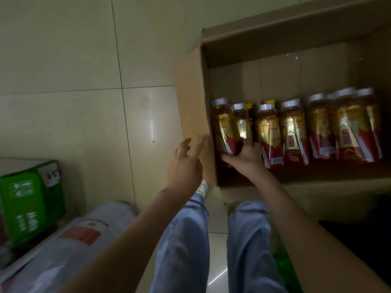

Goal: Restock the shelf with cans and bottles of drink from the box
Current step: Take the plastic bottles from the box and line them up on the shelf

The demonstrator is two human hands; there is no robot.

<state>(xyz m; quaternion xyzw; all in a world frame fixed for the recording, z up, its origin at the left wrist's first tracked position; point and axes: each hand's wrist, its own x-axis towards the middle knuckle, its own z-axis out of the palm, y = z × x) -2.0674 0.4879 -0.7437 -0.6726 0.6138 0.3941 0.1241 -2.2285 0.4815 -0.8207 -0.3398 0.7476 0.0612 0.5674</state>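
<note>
A large cardboard box (191,106) stands open on the tiled floor at the upper right. Along its near side stands a row of several amber drink bottles (292,127) with white caps and red-and-gold labels. My right hand (243,154) reaches into the box and grips the leftmost bottle (224,127) near its base. My left hand (186,166) hovers just outside the box's left wall, its fingers spread and holding nothing.
A green carton (29,204) sits at the left edge, with a plastic-wrapped pack (69,246) lying in front of it. My legs in light blue jeans (186,240) are below the hands. Something green (285,267) shows beside my right leg. Beige floor tiles (74,81) fill the upper left.
</note>
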